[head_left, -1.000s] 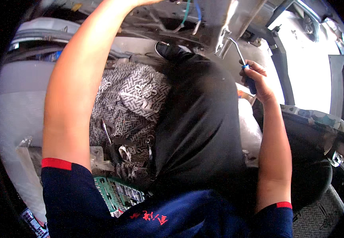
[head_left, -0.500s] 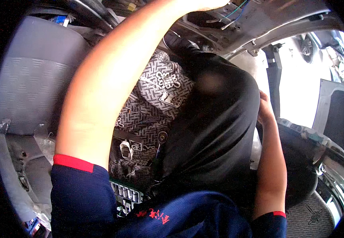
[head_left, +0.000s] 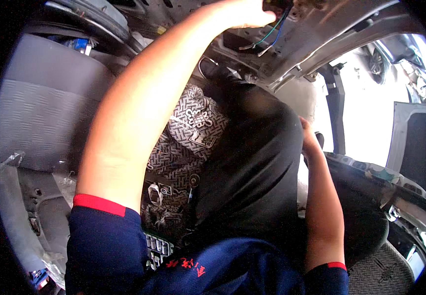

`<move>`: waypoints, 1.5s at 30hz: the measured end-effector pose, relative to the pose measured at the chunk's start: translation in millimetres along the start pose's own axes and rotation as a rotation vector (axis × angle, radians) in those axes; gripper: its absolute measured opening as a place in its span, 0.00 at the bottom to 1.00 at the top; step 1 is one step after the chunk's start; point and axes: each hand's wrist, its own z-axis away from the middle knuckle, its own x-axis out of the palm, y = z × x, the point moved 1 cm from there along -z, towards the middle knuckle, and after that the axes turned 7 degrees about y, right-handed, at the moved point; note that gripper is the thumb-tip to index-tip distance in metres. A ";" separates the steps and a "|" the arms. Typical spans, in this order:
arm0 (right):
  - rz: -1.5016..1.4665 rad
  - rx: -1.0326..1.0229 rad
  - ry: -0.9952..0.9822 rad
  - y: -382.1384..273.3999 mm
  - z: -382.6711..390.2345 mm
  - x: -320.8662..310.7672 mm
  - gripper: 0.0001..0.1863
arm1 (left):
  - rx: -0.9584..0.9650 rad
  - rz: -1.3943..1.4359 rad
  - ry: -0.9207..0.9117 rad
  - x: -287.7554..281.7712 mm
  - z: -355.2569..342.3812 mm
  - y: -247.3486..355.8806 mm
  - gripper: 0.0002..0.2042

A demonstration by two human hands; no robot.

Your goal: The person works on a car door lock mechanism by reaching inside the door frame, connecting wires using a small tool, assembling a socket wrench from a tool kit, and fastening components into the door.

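Since a second ago your right hand [head_left: 308, 137] is slipping half behind your knee [head_left: 272, 115], your left hand [head_left: 252, 14] is reaching beside dangling wires [head_left: 271, 34] at the metal panel [head_left: 316, 24], I'm not seeing what either is gripping, and careless bumping could be tugging those wires.

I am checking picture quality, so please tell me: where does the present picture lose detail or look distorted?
Head view: the bright white outdoor area is overexposed at right; head view: the black cloth trousers are dark, folds faint; head view: the wide fisheye image leaves dark, curved margins.
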 end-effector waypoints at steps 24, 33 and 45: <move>-0.247 0.165 0.209 72.1 4.1 -13.1 0.15 | -0.131 -0.381 -0.474 -2.9 -21.9 17.1 0.15; -0.338 0.168 0.170 76.7 -2.7 -8.9 0.10 | -0.332 0.064 -0.621 -28.8 -29.2 35.6 0.21; -0.328 0.225 0.169 78.0 -5.9 -8.0 0.11 | -0.600 0.963 -0.476 -18.8 -28.6 28.2 0.17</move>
